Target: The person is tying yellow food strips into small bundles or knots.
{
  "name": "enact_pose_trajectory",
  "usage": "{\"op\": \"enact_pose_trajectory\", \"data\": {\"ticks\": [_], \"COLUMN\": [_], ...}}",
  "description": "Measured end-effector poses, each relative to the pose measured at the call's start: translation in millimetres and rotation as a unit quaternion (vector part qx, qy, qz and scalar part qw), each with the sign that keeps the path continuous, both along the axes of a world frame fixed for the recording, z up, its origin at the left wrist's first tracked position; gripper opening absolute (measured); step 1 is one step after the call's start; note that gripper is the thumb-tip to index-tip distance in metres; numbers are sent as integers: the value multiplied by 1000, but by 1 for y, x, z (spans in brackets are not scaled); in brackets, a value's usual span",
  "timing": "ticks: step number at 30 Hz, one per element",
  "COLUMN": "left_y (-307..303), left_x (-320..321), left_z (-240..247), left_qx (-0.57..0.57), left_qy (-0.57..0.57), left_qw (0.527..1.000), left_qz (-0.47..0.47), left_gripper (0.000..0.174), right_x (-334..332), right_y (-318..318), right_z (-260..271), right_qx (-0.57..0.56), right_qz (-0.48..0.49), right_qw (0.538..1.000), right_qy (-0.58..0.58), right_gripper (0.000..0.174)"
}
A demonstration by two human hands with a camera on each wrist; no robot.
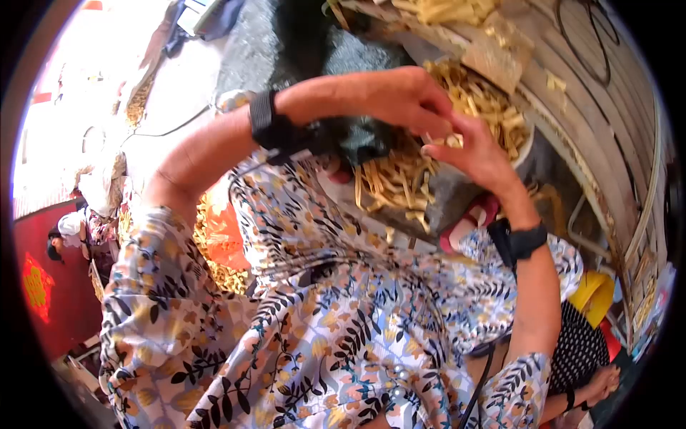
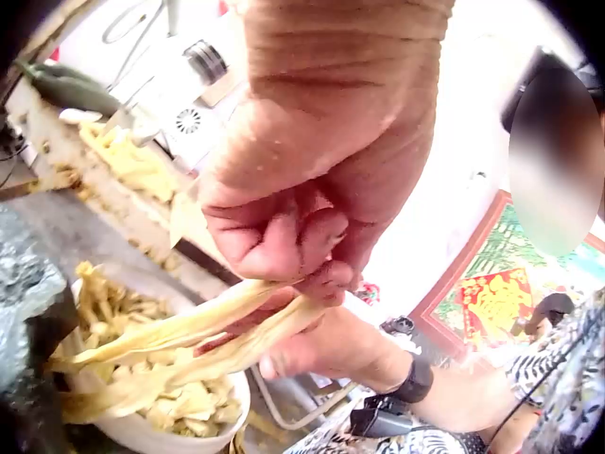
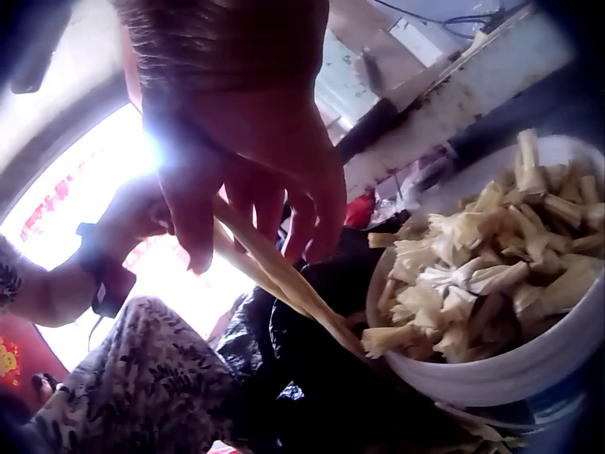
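My left hand (image 1: 400, 100) pinches the ends of long, flat, pale yellow strips (image 2: 217, 317), its fingers curled tightly in the left wrist view. The strips hang slanting from it past my right hand (image 1: 484, 157). In the right wrist view, the right hand's fingers (image 3: 301, 222) hang loosely, the thumb apart from them, with the strips running through the space between. A white bucket (image 3: 501, 378) beside the hands holds many short, pale yellow knotted pieces (image 3: 473, 274). More loose strips (image 1: 396, 182) lie on dark plastic below the hands.
A slatted wooden surface (image 1: 572, 107) with a worn edge bears more yellow strips (image 1: 446, 10). Dark shiny plastic (image 1: 246, 50) lies ahead. An orange bag (image 1: 221, 232) sits among yellow pieces at the left. Another person's hand (image 1: 604, 382) shows near a yellow container (image 1: 593, 297).
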State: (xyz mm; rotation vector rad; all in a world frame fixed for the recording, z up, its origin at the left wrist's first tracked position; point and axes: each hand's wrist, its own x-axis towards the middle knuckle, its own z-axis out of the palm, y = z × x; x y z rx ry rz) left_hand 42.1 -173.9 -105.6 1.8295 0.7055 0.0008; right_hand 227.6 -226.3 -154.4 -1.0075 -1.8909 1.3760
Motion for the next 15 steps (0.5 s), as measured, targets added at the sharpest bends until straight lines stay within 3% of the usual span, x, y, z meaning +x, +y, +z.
{"op": "enact_pose_trajectory", "data": {"ticks": [3,5,6,7,9,10,12,13,15], "left_y": [-16,-17,-17,-16,-25,-17,-4,3,15], "left_x": [3,2,0,-4,-22,-37,-73,-88,-114], "left_z": [69,100,119,136,176,184,194,189,158], "left_qx": [-120,-93,-132,-145,-78,65,-7,-7,-34], "left_qy": [-167,-246,-277,-338,-426,-468,-540,-554,-497], "left_qw": [973,958,945,921,862,835,797,786,788], "left_qz": [108,114,116,128,264,283,272,275,363], "left_gripper": [22,22,21,21,20,20,20,20,20], "right_x": [0,7,5,11,30,35,49,60,75], "right_y": [0,-4,-1,5,6,6,5,8,12], "right_z": [25,53,55,60,74,77,82,82,63], "right_qx": [-5,116,-23,-51,-68,-20,-55,-56,-23], "right_qz": [-63,-111,-166,-165,-124,-100,-149,-169,-131], "right_qw": [997,987,980,978,983,990,983,983,991], "right_qy": [48,-23,104,115,116,100,92,31,-22], "right_gripper": [24,23,19,16,21,22,19,18,21]}}
